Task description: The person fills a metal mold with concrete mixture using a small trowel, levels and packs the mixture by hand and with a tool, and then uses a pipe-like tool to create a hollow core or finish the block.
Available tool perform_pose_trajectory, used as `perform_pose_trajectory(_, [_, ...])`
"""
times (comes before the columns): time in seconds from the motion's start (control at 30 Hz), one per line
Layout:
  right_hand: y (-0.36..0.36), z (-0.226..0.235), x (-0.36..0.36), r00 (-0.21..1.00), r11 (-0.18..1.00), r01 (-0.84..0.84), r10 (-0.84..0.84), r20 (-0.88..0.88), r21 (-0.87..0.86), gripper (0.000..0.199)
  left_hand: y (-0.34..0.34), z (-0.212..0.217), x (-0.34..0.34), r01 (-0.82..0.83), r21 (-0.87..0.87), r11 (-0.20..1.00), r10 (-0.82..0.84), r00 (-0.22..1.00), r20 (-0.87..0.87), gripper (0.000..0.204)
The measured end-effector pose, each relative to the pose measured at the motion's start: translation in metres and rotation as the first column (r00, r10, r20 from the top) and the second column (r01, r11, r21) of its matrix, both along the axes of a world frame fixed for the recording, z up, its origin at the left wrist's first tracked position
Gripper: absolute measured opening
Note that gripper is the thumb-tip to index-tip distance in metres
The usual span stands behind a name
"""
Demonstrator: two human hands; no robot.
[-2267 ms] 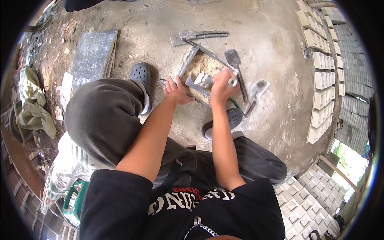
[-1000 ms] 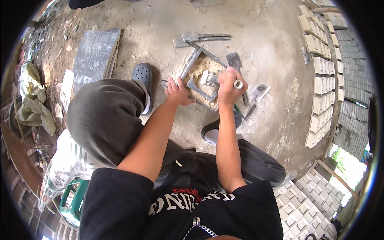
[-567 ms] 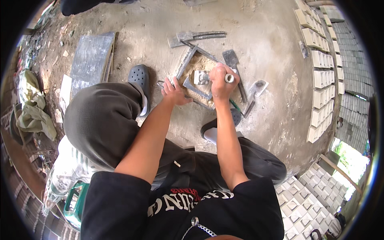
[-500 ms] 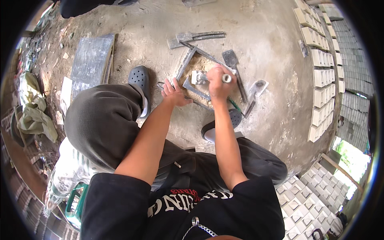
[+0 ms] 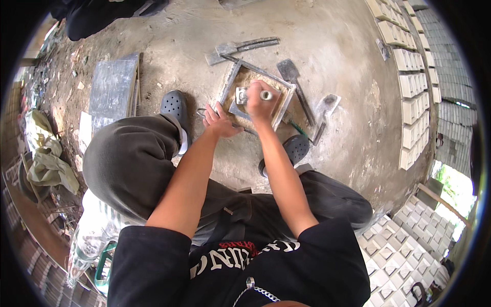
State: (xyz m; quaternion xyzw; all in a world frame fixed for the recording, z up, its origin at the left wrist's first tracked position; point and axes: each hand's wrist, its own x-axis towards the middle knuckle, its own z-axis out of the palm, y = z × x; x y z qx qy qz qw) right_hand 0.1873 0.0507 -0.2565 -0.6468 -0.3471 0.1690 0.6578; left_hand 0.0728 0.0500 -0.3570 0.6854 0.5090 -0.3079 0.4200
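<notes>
A square metal mould frame (image 5: pixel 286 110) lies on the floor in front of me, holding sandy, pale-brown powder (image 5: pixel 245 77). Inside it is a dark angled metal piece (image 5: pixel 238 110). My right hand (image 5: pixel 261 105) is closed round a mallet-like tool (image 5: pixel 241 95) with a whitish head; its round, hollow-looking handle end points up over the powder. My left hand (image 5: pixel 219 123) rests at the mould's near-left corner, fingers stretched out and spread, beside a thin metal loop (image 5: pixel 201 111).
Flat-bladed scrapers (image 5: pixel 289 70) and a trowel (image 5: pixel 327 105) lie around the mould. Dark boards (image 5: pixel 113 89) are stacked at the left. Rows of pale blocks (image 5: pixel 411 89) line the right side. My dark clogs (image 5: pixel 174 105) flank the mould. Dark clothing (image 5: pixel 97 18) shows at the top left.
My right hand has moved left with the mallet-like tool, uncovering the mould's right corner. My left hand stays at the near-left corner. The whole view has shifted slightly.
</notes>
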Motion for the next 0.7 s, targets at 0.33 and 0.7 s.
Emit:
perform_pose_trajectory(0.33, [0.001, 0.043, 0.007, 0.991, 1.000, 0.012, -0.015, -0.133, -0.022, 0.034, -0.002, -0.005, -0.007, -0.008, 0.002, 1.000, 0.008, 1.000, -0.004, 0.147])
perform_pose_trajectory(0.7, [-0.004, 0.054, 0.022, 0.960, 0.961, -0.273, 0.271, -0.064, -0.032, 0.035, 0.000, -0.005, -0.008, -0.032, 0.032, 0.999, 0.031, 0.999, 0.039, 0.147])
